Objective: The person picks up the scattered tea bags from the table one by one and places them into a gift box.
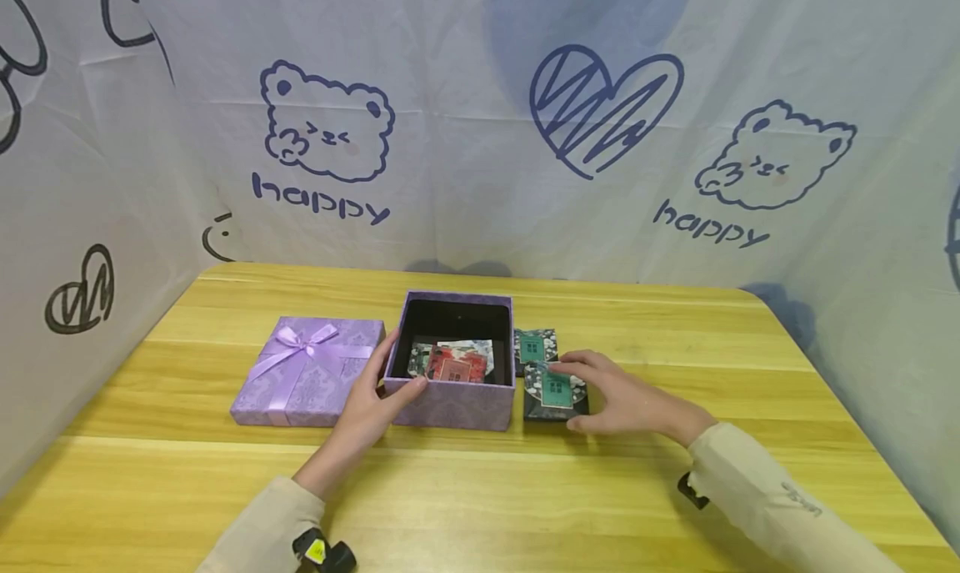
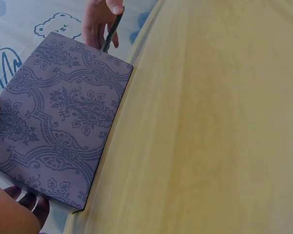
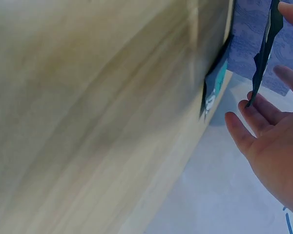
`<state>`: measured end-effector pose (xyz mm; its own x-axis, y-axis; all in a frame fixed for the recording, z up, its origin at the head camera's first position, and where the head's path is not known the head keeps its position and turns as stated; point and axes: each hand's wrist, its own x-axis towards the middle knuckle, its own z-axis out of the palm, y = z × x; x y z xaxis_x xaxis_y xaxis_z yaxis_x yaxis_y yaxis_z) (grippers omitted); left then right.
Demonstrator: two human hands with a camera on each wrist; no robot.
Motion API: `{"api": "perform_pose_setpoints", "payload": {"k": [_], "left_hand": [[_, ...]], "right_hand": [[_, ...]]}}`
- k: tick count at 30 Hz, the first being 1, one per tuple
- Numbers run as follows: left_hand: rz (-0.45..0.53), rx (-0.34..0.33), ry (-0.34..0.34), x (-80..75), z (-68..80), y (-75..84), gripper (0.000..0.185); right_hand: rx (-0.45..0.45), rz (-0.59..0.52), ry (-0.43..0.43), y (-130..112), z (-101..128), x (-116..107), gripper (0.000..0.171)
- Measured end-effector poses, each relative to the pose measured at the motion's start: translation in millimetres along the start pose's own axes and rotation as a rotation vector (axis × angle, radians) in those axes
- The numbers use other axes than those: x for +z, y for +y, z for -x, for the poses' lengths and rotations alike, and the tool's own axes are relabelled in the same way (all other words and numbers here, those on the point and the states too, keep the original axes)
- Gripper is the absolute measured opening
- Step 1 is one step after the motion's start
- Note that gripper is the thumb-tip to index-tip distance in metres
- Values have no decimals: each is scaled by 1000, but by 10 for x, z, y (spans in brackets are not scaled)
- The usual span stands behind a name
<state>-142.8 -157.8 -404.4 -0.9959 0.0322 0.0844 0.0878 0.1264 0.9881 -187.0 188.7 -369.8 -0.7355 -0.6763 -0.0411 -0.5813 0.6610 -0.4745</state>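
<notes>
My left hand (image 1: 371,402) grips the purple patterned gift box (image 1: 453,406) at its left side, thumb over the front rim and fingers along the side wall. Inside the box lie several flat packets, a red one (image 1: 461,363) on top of them. My right hand (image 1: 622,396) pinches a dark packet with a green label (image 1: 557,387) between thumb and fingertips, just right of the box. From the right wrist view, this packet (image 3: 266,48) stands off the table, seen edge-on. A similar green-labelled packet (image 1: 534,346) lies behind it, against the box's right side.
A purple lid (image 1: 322,364) with a ribbon bow lies on the wooden table (image 1: 480,498), left of the box. White cloth walls (image 1: 465,139) with drawn bears and hearts stand behind and beside the table.
</notes>
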Motion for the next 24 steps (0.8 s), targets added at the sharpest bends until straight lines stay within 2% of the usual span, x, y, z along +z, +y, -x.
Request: {"api": "perform_pose_setpoints", "payload": {"k": [9,24], "left_hand": [[7,0,-5,-1,5,7,79],[-2,4,-8,-1,4,15,79]], "right_hand": [[-27,37,60,-19,-30,-166,72],[-56,15,76,-101,-130,-464,70]]}}
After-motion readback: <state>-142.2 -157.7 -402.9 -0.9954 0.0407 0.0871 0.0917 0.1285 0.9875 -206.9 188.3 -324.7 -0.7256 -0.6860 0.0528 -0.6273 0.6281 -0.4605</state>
